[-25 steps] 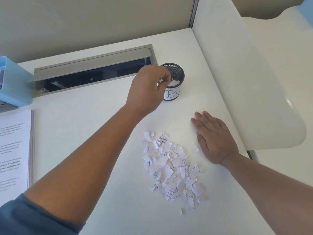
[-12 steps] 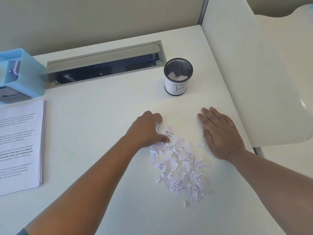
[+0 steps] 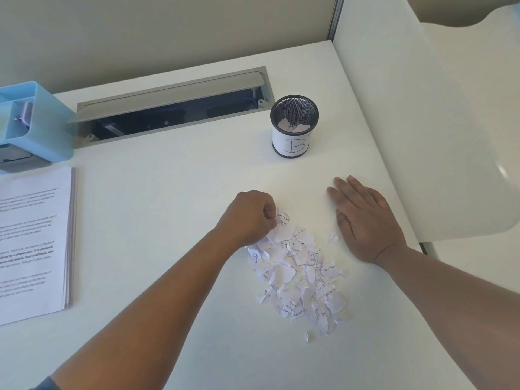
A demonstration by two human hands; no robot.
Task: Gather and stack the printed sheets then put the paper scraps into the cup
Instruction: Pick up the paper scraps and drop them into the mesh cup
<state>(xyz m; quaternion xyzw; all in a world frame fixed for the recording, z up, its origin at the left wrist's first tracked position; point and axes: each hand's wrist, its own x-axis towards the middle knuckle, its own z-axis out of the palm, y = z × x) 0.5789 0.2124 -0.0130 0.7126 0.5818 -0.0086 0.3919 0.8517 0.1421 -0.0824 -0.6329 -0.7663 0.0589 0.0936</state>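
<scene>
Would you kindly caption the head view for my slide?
Left hand pinches paper scraps near the cup; right hand rests flat on the desk.

Left hand (image 3: 249, 216) pinching paper scraps (image 3: 298, 274)

White desk (image 3: 168, 192) bears scraps (image 3: 298, 277), cup (image 3: 292, 142), sheets (image 3: 31, 243), blue organizer (image 3: 42, 128).

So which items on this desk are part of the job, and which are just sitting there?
Part of the job:
- stack of printed sheets
- pile of paper scraps
- mesh cup marked B, scraps inside
- left hand, pinching scraps
- right hand, flat on the desk

Just lying about:
- blue desk organizer
- open cable tray
- white divider panel
</scene>
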